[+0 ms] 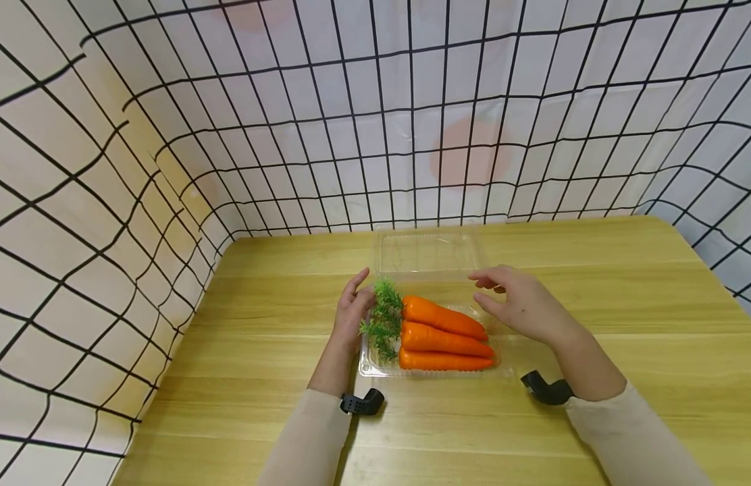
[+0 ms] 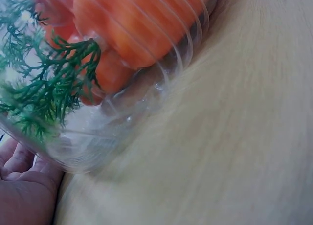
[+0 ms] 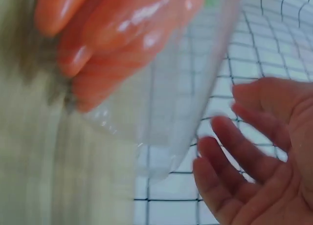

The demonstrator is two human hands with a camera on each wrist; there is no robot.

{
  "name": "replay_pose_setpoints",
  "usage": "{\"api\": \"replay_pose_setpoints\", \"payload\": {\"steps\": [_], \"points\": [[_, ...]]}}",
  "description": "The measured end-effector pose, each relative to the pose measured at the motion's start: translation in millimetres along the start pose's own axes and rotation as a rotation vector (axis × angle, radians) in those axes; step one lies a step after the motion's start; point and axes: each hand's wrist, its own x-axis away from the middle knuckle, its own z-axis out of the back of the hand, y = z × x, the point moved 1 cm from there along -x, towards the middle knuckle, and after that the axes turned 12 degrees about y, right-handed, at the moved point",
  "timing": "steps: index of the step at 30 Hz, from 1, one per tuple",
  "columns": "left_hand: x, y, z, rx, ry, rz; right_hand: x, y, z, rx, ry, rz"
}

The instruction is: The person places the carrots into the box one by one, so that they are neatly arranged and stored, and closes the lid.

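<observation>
A clear plastic container (image 1: 371,370) sits on the wooden table with its lid (image 1: 427,253) laid back behind it. Inside are orange carrots (image 1: 444,337), side by side, with feathery green tops (image 1: 384,320) toward the left. My left hand (image 1: 351,312) is at the container's left side, close against the greens. The left wrist view catches part of this hand (image 2: 27,186) by the container wall; exact contact is unclear. To the right, my right hand (image 1: 524,307) hovers near the lid's front corner. Its fingers (image 3: 244,154) are loosely bent, with nothing held, apart from the plastic.
The wooden table (image 1: 248,351) extends on both sides of the container. Behind and beside it hang white sheets with a black grid (image 1: 351,135). A black wrist strap mount (image 1: 363,403) is on the left wrist, and another mount (image 1: 546,389) on the right.
</observation>
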Motion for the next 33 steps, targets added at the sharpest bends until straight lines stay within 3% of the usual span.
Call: {"api": "replay_pose_setpoints", "payload": {"steps": [3,12,16,19,23,26,33], "points": [[0.1,1.4,-0.2,0.003,0.001,0.032,-3.9,11,3,-0.020,0.042,-0.056],[-6.6,16.6,13.8,0.044,-0.055,0.099,-9.7,28,1,-0.042,-0.048,-0.204],[-9.0,24.1,23.3,-0.004,-0.096,0.155,-11.8,33,-1,-0.104,-0.059,-0.256],[-8.8,28.4,25.8,-0.031,-0.157,0.193,-12.9,37,-3,-0.235,-0.079,-0.280],[-8.7,30.1,24.5,-0.028,-0.256,0.204,-13.9,47,-8,-0.508,-0.130,-0.348],[-8.7,29.2,23.1,-0.021,-0.292,0.208,-13.7,55,-10,-0.666,-0.158,-0.411],[-8.7,27.0,21.8,-0.016,-0.302,0.215,-13.8,64,-14,-0.805,-0.187,-0.447]]}}
